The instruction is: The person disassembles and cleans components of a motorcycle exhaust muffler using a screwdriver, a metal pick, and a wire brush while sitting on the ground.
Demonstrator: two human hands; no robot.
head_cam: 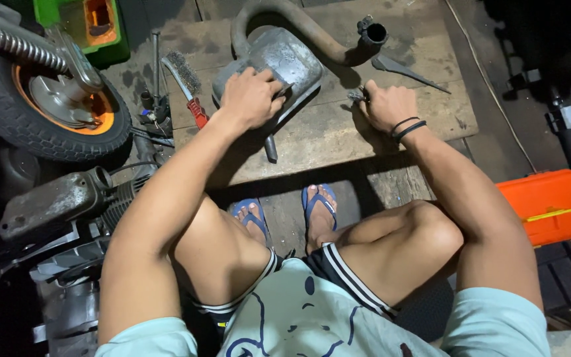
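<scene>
Left grip (251, 98) is clamping down on the muffler (269, 66); right grip (386, 106) is pinching a small metal part (357, 96) at its 3 o'clock, on the wooden board (338, 132).

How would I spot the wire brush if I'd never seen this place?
Find the wooden board on the floor in front of the seated person. Left of the grey metal exhaust muffler under the left hand, at the board's left edge, lies the wire brush. Its red handle and bristled head set it apart.
</scene>
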